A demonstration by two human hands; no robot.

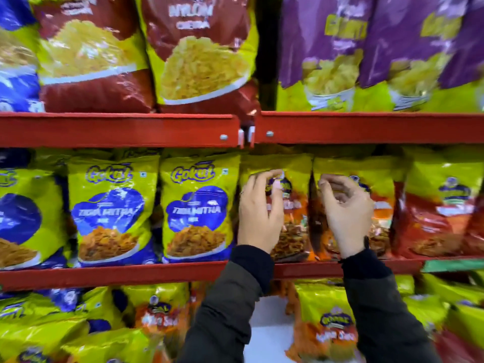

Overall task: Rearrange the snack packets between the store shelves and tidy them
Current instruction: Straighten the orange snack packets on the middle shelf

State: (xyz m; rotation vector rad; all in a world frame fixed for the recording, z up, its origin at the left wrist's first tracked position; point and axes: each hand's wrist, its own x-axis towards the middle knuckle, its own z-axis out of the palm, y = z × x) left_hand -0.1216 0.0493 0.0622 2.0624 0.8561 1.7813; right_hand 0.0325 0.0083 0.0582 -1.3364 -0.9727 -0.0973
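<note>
On the middle red shelf stands a row of snack packets. My left hand lies against an orange and yellow packet, with fingers and thumb pinched on its front near the top. My right hand is curled in front of the left edge of the neighbouring orange packet; whether it grips the packet is unclear. Left of my hands stand two yellow and blue packets, upright and facing out. Both sleeves are dark.
The upper red shelf carries maroon packets on the left and purple packets on the right. The shelf below holds leaning yellow and orange packets with a white gap between them. More red and yellow packets stand at the right.
</note>
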